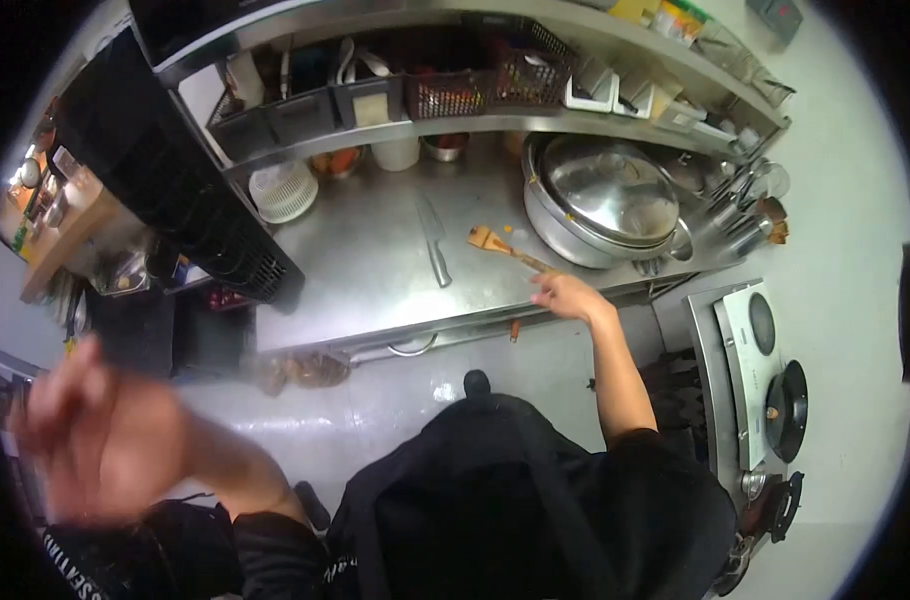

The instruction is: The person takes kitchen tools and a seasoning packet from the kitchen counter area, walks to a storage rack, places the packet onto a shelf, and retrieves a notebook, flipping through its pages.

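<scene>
The stainless-steel desk (360, 285) spans the work area in front of the person. A stack of black crates (165, 170) stands at its left end, and a metal shelf (575, 121) carrying bins and utensils runs above its rear edge. 1 large metal pot (610, 195), with its lid in place, sits on the right half of the desk. A black frying pan (797, 410) is at the far right, well apart from the desk. 1 white slotted basket (283, 192) stands at the rear left of the desk. 1 knife (437, 248) lies left of the pot, blade toward the rear, handle toward the front edge. 1 wooden utensil (495, 242) lies between the knife and the pot, its broad head to the left and its handle slanting down to the right hand (567, 297). The right hand is at the front edge of the desk, level with the handle end; contact and grip cannot be confirmed. The left hand (115, 435) is raised at the lower left, well apart from the utensil; motion blur hides whether its fingers are apart or together. Small orange scraps (508, 229) lie just beside the utensil.
</scene>
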Action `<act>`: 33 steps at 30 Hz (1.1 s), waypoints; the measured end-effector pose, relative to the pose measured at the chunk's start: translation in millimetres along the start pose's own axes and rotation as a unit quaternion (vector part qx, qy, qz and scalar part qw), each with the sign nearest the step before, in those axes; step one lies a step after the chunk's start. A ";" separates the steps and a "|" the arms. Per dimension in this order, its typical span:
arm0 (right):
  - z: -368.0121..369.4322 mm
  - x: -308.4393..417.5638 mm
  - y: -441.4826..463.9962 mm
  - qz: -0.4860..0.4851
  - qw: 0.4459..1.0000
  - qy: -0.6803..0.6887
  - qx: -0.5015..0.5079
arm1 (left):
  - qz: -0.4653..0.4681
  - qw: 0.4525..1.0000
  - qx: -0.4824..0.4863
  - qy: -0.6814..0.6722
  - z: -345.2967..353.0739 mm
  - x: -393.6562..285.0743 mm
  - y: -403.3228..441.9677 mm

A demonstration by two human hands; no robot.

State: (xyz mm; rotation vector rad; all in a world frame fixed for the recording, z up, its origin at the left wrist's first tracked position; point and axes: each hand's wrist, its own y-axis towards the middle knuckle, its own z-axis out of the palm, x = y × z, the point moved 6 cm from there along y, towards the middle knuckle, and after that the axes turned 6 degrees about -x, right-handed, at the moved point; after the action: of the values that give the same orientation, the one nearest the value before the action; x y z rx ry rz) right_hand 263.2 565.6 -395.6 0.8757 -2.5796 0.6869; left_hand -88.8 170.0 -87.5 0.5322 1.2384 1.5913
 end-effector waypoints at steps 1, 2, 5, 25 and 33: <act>-5.3 -6.9 0.5 -0.001 1.000 0.005 0.008 | -0.038 0.999 -0.035 -0.016 14.4 36.9 -11.4; -16.5 -13.9 1.3 0.011 1.000 -0.014 -0.005 | -0.050 0.968 -0.097 0.227 36.1 79.4 -29.7; -14.1 -57.7 24.4 0.008 1.000 -0.009 -0.011 | -0.013 0.869 0.125 0.478 139.2 185.3 -49.4; -150.9 -22.8 43.8 -0.116 0.977 0.082 0.157 | -0.024 0.800 0.283 0.528 170.9 361.4 -174.2; -250.3 78.2 52.4 -0.174 0.983 0.041 -0.046 | -0.016 0.855 0.284 0.433 157.8 342.3 -204.3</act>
State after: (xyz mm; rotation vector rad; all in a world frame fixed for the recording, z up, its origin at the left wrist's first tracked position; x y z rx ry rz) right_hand 208.6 699.4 -170.6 1.1996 -2.2831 0.4863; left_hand -7.2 539.5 -289.0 0.1084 2.4261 1.4458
